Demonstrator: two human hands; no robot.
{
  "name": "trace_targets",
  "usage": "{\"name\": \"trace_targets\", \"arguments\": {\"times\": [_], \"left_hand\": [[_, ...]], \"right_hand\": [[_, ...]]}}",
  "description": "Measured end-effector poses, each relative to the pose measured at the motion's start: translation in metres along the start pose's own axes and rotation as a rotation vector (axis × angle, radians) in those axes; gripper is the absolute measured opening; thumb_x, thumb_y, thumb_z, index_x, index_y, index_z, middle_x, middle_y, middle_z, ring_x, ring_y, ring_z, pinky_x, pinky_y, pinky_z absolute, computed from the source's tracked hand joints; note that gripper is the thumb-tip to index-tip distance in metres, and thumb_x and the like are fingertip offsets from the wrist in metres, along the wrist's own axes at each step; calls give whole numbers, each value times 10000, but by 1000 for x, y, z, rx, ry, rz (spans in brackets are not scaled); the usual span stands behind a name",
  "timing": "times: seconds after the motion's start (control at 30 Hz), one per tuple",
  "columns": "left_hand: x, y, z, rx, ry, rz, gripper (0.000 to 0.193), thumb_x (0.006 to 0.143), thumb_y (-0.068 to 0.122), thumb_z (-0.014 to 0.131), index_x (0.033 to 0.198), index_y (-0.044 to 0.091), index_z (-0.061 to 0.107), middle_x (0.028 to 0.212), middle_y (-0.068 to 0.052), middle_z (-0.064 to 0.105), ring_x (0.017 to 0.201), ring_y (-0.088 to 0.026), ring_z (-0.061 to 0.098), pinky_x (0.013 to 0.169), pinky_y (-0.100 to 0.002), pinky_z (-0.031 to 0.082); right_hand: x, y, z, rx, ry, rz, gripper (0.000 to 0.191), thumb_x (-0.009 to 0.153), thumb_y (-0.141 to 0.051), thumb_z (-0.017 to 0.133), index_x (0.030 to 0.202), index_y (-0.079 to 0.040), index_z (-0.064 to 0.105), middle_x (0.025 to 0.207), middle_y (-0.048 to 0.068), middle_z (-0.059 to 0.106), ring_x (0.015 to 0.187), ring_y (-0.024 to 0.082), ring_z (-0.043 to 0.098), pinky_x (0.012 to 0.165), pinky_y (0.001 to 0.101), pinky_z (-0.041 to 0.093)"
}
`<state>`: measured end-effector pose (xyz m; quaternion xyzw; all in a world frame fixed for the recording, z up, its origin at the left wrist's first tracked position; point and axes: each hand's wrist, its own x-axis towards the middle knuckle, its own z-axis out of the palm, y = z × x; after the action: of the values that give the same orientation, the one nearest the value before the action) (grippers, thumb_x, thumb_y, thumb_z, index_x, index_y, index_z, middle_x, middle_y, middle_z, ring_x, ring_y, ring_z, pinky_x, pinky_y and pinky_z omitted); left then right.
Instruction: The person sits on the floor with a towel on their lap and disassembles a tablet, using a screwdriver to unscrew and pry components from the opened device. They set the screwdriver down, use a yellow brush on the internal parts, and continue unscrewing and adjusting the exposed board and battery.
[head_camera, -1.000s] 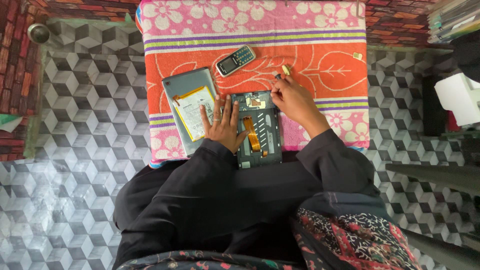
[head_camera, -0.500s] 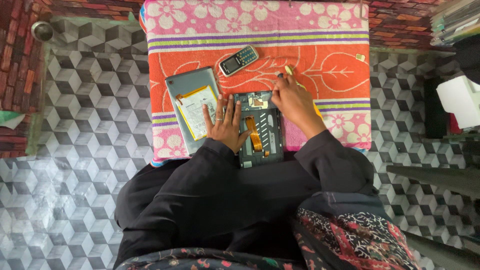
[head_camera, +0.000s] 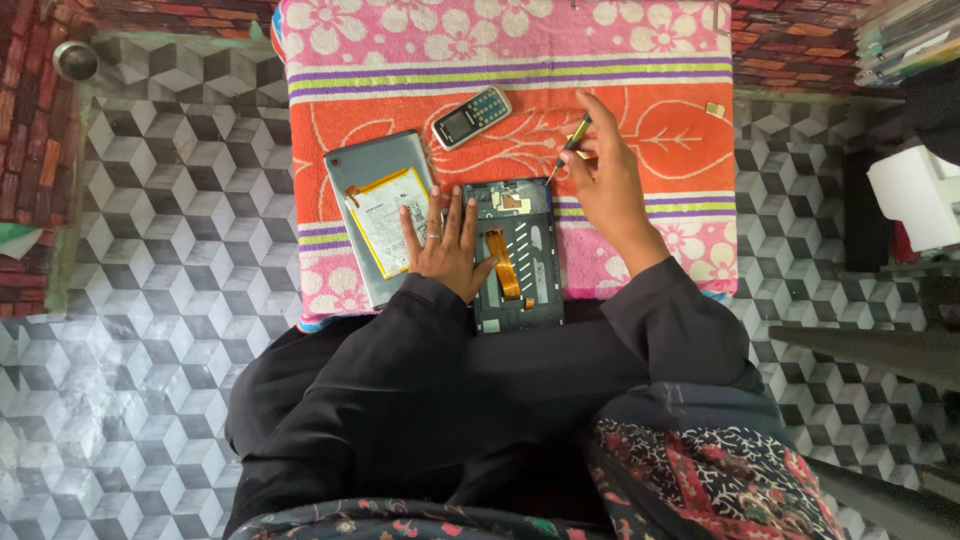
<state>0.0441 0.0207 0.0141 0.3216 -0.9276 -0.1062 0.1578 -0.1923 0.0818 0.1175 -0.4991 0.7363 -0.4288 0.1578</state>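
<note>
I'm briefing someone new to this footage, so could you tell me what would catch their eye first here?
The bright orange and pink floral towel on the cube-patterned floor stands out first. At its middle lies an opened tablet frame, pressed flat by the left hand, while the right hand holds a small screwdriver at its top corner. A panel with a battery and a small keypad phone lie nearby.

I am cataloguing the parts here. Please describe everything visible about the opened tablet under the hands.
The tablet lies flat, back cover off, on the towel, long side toward the person. Its dark frame shows metal shields and an orange ribbon cable down the middle. The left hand presses its left edge; the screwdriver in the right hand points at its upper right corner.
</note>
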Motion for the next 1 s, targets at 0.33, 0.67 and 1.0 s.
{"name": "trace_targets", "arguments": {"times": [0.33, 0.67, 1.0], "left_hand": [[0, 0, 3, 17, 16, -3, 938, 853, 587, 717, 1568, 63, 410, 1670, -160, 309, 1579, -352, 144, 1197, -749, 71], [0, -3, 7, 18, 9, 9, 942, 871, 606, 694, 1584, 71, 391, 1678, -159, 282, 1580, -351, 126, 1198, -750, 65], [-1, -2, 6, 26, 7, 11, 939, 866, 588, 707, 1580, 63, 397, 1678, -166, 284, 1580, -360, 126, 1197, -750, 69]], "right_hand": [[-1, 1, 0, 40, -8, -27, 672, 998, 68, 664, 1572, -125, 373, 1133, 88, 689, 1057, 179, 728, 822, 297, 581], [0, 4, 2, 42, -10, -106, 643, 989, 94, 662, 1540, -90, 385, 1217, 116, 681, 1083, 207, 729, 905, 329, 589], [-2, -2, 4, -91, 28, -229, 598, 950, 57, 768, 1465, -93, 504, 1207, 135, 586, 1023, 226, 670, 913, 347, 581]]}}
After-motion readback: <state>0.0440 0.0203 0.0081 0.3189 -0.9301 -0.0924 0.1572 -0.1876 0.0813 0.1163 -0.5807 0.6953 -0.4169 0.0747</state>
